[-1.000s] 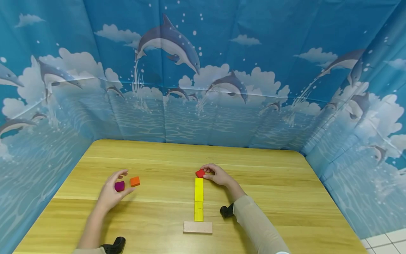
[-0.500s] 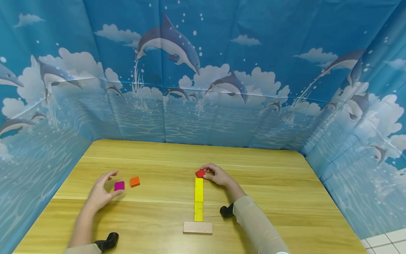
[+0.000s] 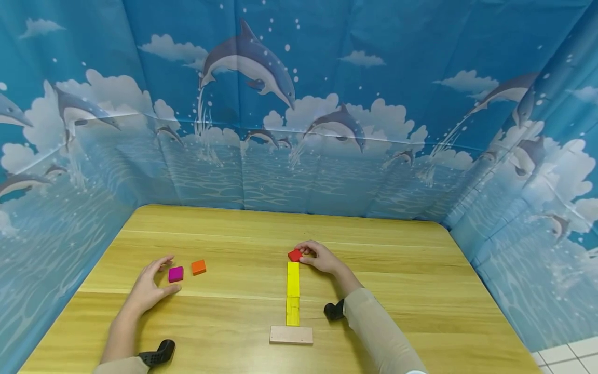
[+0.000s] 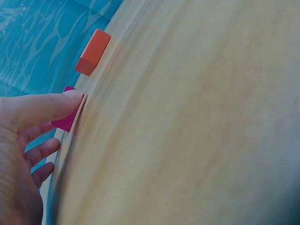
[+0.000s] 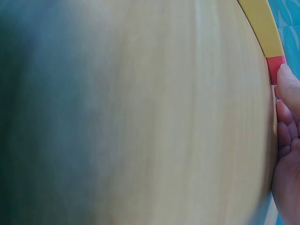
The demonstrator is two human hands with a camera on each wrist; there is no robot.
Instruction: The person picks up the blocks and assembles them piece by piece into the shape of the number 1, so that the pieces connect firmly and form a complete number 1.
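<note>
My right hand (image 3: 322,259) pinches a red block (image 3: 295,255) between thumb and fingers at the far end of a row of two yellow blocks (image 3: 293,280). In the right wrist view, the thumb lies on the red block (image 5: 275,70), which touches the end of a yellow block (image 5: 265,28). On the left, my left hand (image 3: 148,288) is spread around a magenta block (image 3: 176,274), with thumb on its near side and fingers beyond it; the head view shows gaps between them. An orange block (image 3: 198,267) lies just right of the magenta one.
A pale wooden plank (image 3: 291,335) lies crosswise at the near end of the yellow row. The wooden table (image 3: 374,244) ends at a blue dolphin curtain (image 3: 299,176) behind and at the sides. Black wrist devices sit on both forearms.
My left hand has drawn back to the left from around the magenta block, which stays in place. The right hand and the red block have not visibly moved.
</note>
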